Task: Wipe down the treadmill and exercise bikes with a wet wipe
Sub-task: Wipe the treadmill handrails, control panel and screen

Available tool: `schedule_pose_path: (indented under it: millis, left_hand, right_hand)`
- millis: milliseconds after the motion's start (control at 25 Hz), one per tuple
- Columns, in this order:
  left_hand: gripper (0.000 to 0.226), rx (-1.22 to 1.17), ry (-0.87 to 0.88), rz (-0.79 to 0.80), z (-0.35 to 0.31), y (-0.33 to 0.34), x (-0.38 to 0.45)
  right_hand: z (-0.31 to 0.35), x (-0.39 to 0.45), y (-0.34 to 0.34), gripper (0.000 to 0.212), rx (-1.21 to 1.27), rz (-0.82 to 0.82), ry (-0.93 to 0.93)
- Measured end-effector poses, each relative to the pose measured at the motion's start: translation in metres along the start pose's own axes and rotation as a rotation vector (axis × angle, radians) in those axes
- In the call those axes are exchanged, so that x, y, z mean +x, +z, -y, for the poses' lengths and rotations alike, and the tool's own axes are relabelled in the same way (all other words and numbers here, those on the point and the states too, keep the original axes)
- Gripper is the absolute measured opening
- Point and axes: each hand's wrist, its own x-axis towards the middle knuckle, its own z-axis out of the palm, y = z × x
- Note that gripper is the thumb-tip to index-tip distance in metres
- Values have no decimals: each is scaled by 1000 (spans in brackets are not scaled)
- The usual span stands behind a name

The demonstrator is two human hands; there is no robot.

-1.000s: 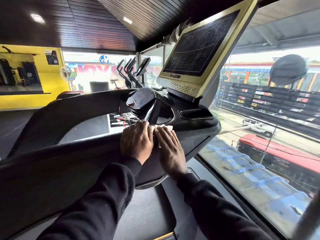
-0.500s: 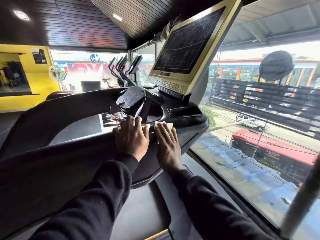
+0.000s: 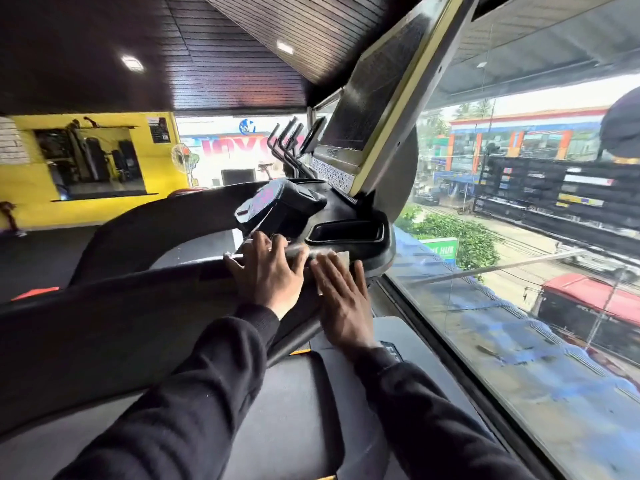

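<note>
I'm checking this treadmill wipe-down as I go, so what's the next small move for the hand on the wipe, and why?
Probably slide the right hand, which presses the wet wipe flat on the front edge of the treadmill console, a little further right toward the rounded corner. The wipe sits just short of that corner, while the left hand rests on the edge beside it.

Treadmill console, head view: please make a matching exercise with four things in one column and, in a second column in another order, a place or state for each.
Things:
1. wet wipe
2. left hand
3. tray recess
4. console screen

Places or states:
A. tilted, dark, above the console
B. under the flat right hand
C. black hollow beyond the hands
D. resting on the front bar, left of the other hand

Pairs: 1-B, 2-D, 3-C, 4-A
</note>
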Motion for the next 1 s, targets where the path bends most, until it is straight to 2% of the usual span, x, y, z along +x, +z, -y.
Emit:
schedule_pose_path:
  millis: [40, 120, 200, 360, 400, 520, 560, 600, 800, 880, 1000]
  left_hand:
    - [45, 4, 25, -27, -5, 4, -4]
    - [44, -3, 73, -57, -17, 9, -9]
    - [40, 12, 128, -65, -33, 14, -12]
    - [40, 42, 245, -86, -60, 32, -17]
    - [43, 48, 245, -97, -62, 37, -17]
    - [51, 76, 202, -85, -64, 44, -14]
    - [52, 81, 199, -79, -65, 45, -15]
    - [53, 81, 202, -86, -67, 44, -16]
    - [52, 55, 171, -102, -68, 43, -15]
    - [50, 61, 139, -87, -73, 42, -15]
    - [49, 76, 113, -93, -83, 44, -14]
  right_hand:
    - [-19, -2, -6, 45, -1, -32, 37]
    - [-43, 2, -13, 44, 34, -119, 245]
    - [-39, 9, -12, 44, 95, -144, 353]
    - [-52, -6, -12, 46, 115, -66, 84]
    - [-64, -5, -14, 45, 124, -75, 124]
    - [-81, 16, -11, 48, 257, -138, 496]
    - [-78, 21, -10, 49, 302, -148, 551]
    - [-72, 22, -10, 49, 327, -156, 540]
    - [-63, -7, -13, 50, 343, -125, 240]
    - [-78, -1, -14, 54, 390, -122, 302]
    - [-88, 18, -9, 58, 472, -211, 487]
